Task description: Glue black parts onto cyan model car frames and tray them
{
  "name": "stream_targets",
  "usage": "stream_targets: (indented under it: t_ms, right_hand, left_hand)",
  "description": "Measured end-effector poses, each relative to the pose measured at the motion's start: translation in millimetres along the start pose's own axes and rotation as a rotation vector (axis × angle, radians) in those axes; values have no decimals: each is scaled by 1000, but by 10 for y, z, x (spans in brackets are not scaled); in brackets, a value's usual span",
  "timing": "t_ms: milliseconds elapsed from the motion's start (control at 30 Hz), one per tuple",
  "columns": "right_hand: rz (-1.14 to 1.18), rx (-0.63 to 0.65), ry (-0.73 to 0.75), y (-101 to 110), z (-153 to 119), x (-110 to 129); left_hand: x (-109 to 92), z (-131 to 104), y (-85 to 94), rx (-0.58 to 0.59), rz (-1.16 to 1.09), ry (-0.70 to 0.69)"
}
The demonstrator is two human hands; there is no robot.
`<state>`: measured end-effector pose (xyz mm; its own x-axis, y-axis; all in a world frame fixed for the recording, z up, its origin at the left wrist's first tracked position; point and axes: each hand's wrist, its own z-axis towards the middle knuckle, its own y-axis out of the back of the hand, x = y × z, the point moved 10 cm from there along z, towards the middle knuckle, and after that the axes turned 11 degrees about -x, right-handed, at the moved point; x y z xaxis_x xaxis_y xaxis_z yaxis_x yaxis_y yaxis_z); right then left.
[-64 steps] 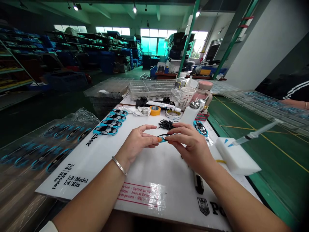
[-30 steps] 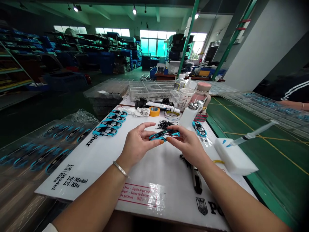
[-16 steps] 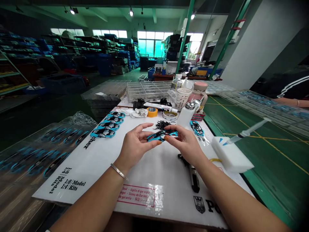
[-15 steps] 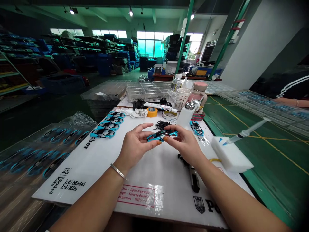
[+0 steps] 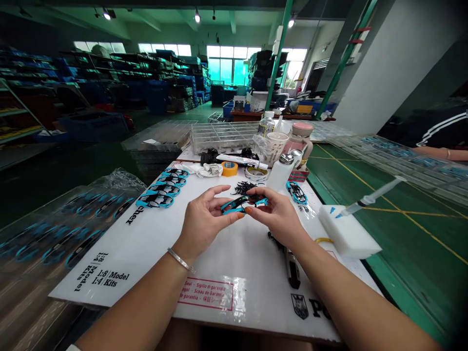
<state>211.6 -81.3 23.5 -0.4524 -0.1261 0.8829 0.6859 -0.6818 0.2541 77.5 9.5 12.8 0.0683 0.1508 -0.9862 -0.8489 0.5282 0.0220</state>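
Above the middle of the white board (image 5: 153, 258), I hold a blue and black model car body (image 5: 239, 203) between both hands. My left hand (image 5: 202, 214) is closed on its left end, thumb along the near side. At the other end, my right hand (image 5: 278, 210) pinches it with thumb and fingers, which hide part of it. Just behind the car body lies a pile of small black parts (image 5: 244, 187). Several similar blue car bodies (image 5: 157, 193) stand in a row to the left. Another blue part (image 5: 296, 192) lies beyond my right hand.
A white squeeze bottle (image 5: 281, 171), orange tape roll (image 5: 229, 169) and glue tube (image 5: 241, 161) stand or lie behind. On the right, a syringe (image 5: 373, 199) rests on a white foam block (image 5: 351, 231). A black-and-silver tool (image 5: 292, 270) lies under my right forearm. Clear trays (image 5: 91, 204) flank the board.
The car body has tilted slightly between my hands, and my right fingers have shifted a little on it. Both hands keep their grip.
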Motion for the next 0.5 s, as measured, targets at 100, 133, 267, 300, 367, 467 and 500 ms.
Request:
stream_targets:
  t_ms: [100, 133, 267, 300, 367, 467, 500]
  right_hand:
    - [61, 23, -33, 1, 23, -47]
    - [95, 37, -46, -3, 29, -56]
    - [205, 77, -75, -22, 38, -61]
    - [208, 76, -77, -22, 37, -63]
    - [193, 63, -73, -18, 33, -70]
    - [160, 47, -63, -19, 25, -78]
    - [151, 42, -60, -18, 24, -77]
  left_hand:
    - [4, 16, -3, -1, -10, -10]
    - [4, 20, 2, -5, -7, -15]
    - [14, 24, 9, -8, 0, -13]
    - [17, 25, 7, -6, -1, -10]
    - [20, 26, 3, -5, -4, -4]
    - [22, 33, 0, -9, -5, 1]
    - [22, 35, 1, -12, -7, 3]
